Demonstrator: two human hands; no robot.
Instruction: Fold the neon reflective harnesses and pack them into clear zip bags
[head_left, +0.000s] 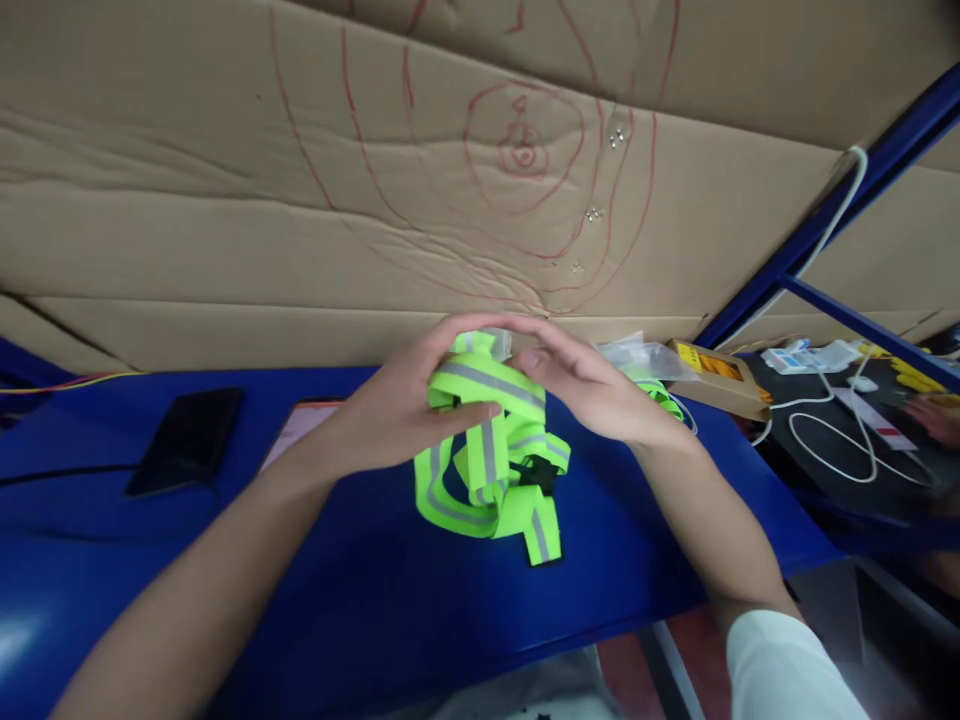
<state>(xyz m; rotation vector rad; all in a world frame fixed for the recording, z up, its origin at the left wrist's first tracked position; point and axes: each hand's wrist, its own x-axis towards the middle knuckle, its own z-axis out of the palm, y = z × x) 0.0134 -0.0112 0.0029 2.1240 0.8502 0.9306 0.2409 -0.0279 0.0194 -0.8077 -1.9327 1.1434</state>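
A neon yellow-green reflective strap (490, 452) with a grey stripe is bunched in loose loops over the blue table. My left hand (405, 400) grips it from the left, thumb across the front and fingers behind the upper loops. On the other side, my right hand (581, 385) curls around the top of the same bundle, with its thumb bent inward and its fingertips meeting the left ones at the back. A black buckle (538, 474) hangs among the lower loops. Some of the strap behind my fingers is hidden.
Behind the blue table (420, 610) stands a cardboard wall (187, 250) with red rings drawn on it. A dark flat device (187, 440) lies left. To the right are a clear plastic bag (637, 355), an open cardboard box (724, 380), cables and another person's hand (934, 415).
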